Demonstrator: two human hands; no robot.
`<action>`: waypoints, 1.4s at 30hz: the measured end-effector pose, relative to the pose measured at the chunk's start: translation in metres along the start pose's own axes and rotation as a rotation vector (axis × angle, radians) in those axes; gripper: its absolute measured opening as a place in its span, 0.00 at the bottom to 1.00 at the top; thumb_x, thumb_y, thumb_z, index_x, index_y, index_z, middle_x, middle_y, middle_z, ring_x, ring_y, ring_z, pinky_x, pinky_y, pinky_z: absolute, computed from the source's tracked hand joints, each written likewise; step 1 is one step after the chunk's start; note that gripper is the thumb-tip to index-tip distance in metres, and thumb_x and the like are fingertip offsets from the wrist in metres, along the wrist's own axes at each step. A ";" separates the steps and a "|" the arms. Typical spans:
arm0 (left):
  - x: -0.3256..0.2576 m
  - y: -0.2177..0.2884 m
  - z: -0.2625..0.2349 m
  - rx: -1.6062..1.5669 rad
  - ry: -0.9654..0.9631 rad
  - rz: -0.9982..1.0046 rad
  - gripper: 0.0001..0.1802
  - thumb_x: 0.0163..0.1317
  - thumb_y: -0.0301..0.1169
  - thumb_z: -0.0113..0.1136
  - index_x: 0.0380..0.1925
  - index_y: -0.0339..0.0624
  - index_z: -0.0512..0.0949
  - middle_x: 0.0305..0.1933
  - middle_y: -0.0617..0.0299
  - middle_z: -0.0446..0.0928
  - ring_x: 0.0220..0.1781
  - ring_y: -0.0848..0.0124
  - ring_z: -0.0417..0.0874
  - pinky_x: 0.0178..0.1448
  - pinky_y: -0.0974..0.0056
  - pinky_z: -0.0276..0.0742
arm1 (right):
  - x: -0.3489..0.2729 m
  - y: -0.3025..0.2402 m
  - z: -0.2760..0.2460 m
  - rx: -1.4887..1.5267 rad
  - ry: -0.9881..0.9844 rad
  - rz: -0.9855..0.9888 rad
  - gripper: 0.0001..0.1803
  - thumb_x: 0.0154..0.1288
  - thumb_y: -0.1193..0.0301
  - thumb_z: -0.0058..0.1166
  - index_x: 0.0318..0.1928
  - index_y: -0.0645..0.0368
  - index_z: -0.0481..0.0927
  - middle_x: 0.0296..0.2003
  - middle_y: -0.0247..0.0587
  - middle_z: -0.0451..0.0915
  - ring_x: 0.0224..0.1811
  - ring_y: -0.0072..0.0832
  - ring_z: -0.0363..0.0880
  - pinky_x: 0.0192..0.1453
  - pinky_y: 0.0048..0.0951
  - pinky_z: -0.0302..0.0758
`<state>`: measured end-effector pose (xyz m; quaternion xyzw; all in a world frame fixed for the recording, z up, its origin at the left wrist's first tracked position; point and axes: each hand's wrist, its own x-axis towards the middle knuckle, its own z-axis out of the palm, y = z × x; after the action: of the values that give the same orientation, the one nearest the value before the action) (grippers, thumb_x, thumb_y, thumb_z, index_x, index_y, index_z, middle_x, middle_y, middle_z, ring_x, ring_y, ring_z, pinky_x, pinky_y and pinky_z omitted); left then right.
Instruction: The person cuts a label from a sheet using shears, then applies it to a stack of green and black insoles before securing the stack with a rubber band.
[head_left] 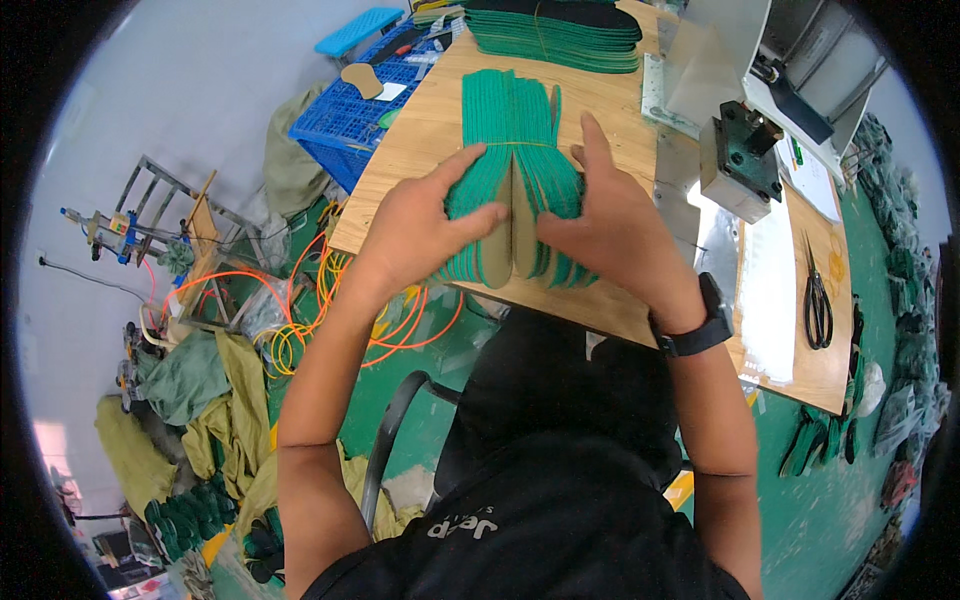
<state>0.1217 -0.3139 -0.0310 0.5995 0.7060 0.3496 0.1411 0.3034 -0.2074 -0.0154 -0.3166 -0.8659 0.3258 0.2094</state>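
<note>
A bundle of green insoles [508, 108] with tan faces stands on edge at the table's near edge. Around its middle runs a thin yellowish band [520, 144], and below this the near ends fan apart into two halves, tan faces showing in the gap. My left hand [412, 228] grips the left half, its thumb on the tan face and its fingers at the outer side. On the right half, my right hand [622, 222] presses its thumb inward, with one finger raised along the side. The outer fingers of both hands are partly hidden.
Another stack of green and black insoles [550, 35] lies at the wooden table's [400, 195] far end. To the right are a machine with a dark metal block [742, 165] and black scissors [817, 305]. A blue crate [335, 135] stands left; orange hoses [300, 300] coil on the floor.
</note>
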 end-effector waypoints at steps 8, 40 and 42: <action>0.004 0.015 -0.004 0.113 -0.060 -0.058 0.40 0.49 0.46 0.61 0.62 0.41 0.66 0.35 0.40 0.80 0.38 0.49 0.82 0.44 0.54 0.76 | 0.010 0.015 0.029 -0.122 0.249 -0.259 0.44 0.51 0.58 0.58 0.56 0.84 0.59 0.43 0.72 0.73 0.41 0.56 0.79 0.43 0.45 0.78; 0.022 0.073 0.017 -0.143 -0.369 0.215 0.51 0.41 0.52 0.73 0.63 0.37 0.65 0.60 0.50 0.72 0.58 0.62 0.74 0.62 0.60 0.67 | -0.100 0.035 -0.011 0.613 0.285 -0.045 0.41 0.65 0.61 0.53 0.67 0.73 0.48 0.54 0.69 0.67 0.49 0.56 0.74 0.55 0.42 0.71; -0.010 0.076 0.046 0.249 -0.218 0.266 0.49 0.42 0.34 0.70 0.67 0.39 0.58 0.57 0.40 0.71 0.59 0.48 0.73 0.62 0.57 0.67 | -0.099 0.026 0.005 0.671 0.177 -0.088 0.43 0.66 0.57 0.51 0.66 0.77 0.46 0.53 0.75 0.66 0.46 0.62 0.73 0.53 0.45 0.72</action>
<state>0.2087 -0.3055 -0.0157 0.7345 0.6390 0.2083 0.0943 0.3816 -0.2620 -0.0525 -0.2196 -0.7018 0.5541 0.3901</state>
